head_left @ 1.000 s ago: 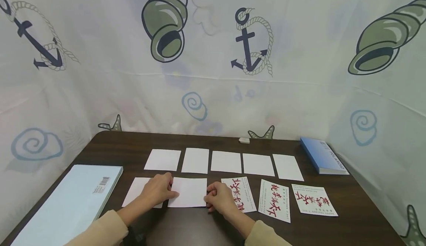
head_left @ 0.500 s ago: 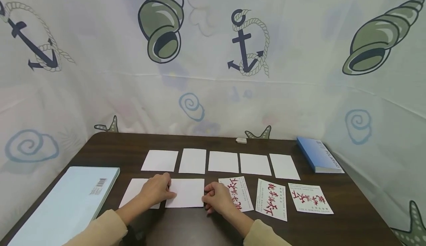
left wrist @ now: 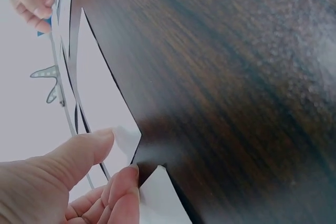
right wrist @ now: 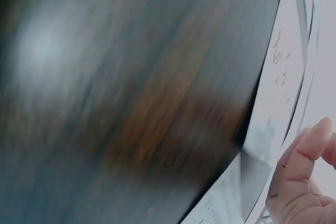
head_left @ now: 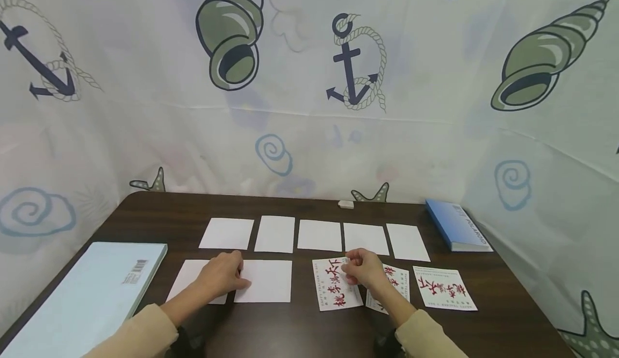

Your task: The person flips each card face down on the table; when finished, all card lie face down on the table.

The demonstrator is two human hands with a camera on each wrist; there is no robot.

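Observation:
On the dark table [head_left: 300, 331] the front row holds two blank white cards and three cards printed with red characters. My left hand [head_left: 240, 278] sits where the two blank cards meet, thumb and fingertip pinching the left corner of the second blank card [head_left: 268, 289]; the left wrist view shows that corner [left wrist: 128, 139] beside my thumb [left wrist: 86, 149]. The first blank card [head_left: 187, 283] lies partly under that hand. My right hand [head_left: 349, 268] pinches the top edge of the leftmost printed card [head_left: 333, 291]. The middle printed card [head_left: 397, 280] is partly hidden by my right wrist.
Behind the front row, several blank cards [head_left: 319, 235] form a back row. A large pale blue book [head_left: 87, 299] lies at the left edge, a blue book [head_left: 456, 226] at the back right, and a small white eraser [head_left: 345, 204] at the far edge. A printed curtain encloses the table.
My right hand left the blank card's right edge and took hold of the leftmost printed card, which now lies the other way round. The left hand stayed put.

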